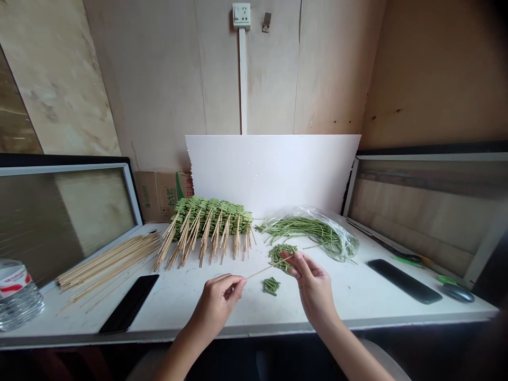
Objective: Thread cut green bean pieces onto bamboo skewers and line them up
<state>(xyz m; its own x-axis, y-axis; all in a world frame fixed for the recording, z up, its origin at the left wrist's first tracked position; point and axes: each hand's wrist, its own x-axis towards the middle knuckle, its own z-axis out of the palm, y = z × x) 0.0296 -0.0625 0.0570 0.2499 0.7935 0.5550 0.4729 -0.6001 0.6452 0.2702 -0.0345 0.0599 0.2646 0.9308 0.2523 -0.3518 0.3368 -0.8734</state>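
Note:
My left hand (219, 300) pinches the near end of a thin bamboo skewer (260, 272) that points up and right. My right hand (309, 280) is closed at the skewer's tip, holding a short green bean piece (286, 259) against it. Just beyond the fingers lies a small pile of cut bean pieces (280, 253), and a smaller cluster of cut pieces (271, 286) lies on the white table (357, 296) between my hands.
Finished bean skewers (210, 225) are stacked at the back centre. Bare skewers (111, 262) lie at the left, beside a black phone (129, 309) and a water bottle (18, 293). A plastic bag of long beans (313, 230) lies right of centre. A dark flat object (405, 280) and mouse (458, 292) lie right.

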